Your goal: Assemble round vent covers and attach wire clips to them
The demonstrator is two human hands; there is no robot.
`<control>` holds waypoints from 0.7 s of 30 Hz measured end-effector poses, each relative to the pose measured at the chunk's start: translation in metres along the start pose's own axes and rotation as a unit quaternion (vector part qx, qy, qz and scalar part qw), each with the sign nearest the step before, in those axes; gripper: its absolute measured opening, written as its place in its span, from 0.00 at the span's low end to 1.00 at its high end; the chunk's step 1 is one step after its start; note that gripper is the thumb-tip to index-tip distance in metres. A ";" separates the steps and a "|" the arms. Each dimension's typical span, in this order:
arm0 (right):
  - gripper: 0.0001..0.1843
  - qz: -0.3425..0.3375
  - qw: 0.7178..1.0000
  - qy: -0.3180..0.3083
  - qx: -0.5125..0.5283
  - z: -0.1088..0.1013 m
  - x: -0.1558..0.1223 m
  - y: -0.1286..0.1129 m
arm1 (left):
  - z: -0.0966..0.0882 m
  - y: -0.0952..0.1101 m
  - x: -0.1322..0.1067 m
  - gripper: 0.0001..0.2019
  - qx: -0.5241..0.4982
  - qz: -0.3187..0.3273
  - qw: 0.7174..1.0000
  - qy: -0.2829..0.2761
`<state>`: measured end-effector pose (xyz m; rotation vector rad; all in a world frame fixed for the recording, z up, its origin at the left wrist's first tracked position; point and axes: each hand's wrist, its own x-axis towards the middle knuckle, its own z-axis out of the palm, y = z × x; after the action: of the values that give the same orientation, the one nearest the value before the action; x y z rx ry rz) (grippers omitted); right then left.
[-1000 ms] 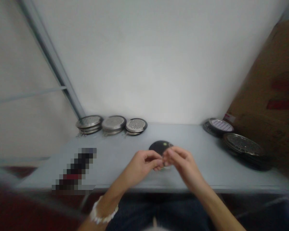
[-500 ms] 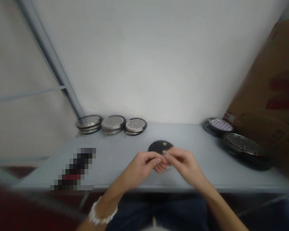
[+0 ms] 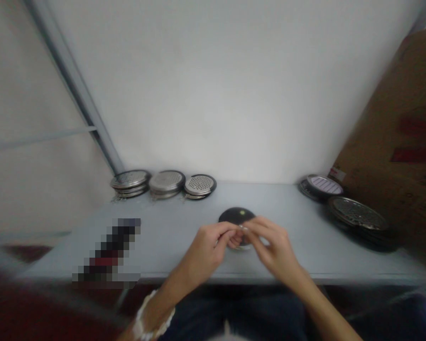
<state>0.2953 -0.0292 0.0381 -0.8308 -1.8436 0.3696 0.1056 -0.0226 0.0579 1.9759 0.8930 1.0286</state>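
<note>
Over a round black disc [image 3: 234, 214] with a yellow-green spot, my two hands meet fingertip to fingertip. My left hand [image 3: 213, 244] is closed in a pinch, thumb against the curled fingers. From the other side my right hand [image 3: 271, 241] pinches too, its thumb and forefinger touching the left fingertips. Between them shows a tiny shiny piece [image 3: 242, 228], too small and blurred to name. The fingers hide the near part of the disc, which lies on the grey table [image 3: 170, 232].
Along the wall stand stacks of round perforated metal discs with black rims [image 3: 200, 184]. At the right are a round piece with a pale striped top [image 3: 324, 184], a dark stack [image 3: 358, 215] and a large cardboard box [image 3: 394, 142]. A pixelated dark object [image 3: 110, 251] lies at left.
The right hand's fingers have lifted and straightened slightly, and the left fingers have shifted a little. The shiny piece between the fingertips shows more. The disc and stacks stay put.
</note>
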 end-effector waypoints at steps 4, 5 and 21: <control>0.12 -0.038 0.999 0.009 -0.017 0.000 -0.002 0.004 | -0.001 0.000 -0.002 0.12 0.074 0.036 0.997 0.016; 0.12 -0.047 0.999 0.008 -0.022 0.000 -0.002 0.005 | -0.002 0.000 -0.002 0.12 0.084 0.045 0.995 0.015; 0.14 -0.126 0.989 0.001 -0.077 -0.003 -0.003 0.005 | -0.009 0.006 -0.002 0.13 0.030 0.045 0.998 -0.045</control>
<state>0.3008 -0.0283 0.0339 -0.6889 -1.9650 0.0653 0.0985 -0.0245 0.0663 2.1118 0.8012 0.9644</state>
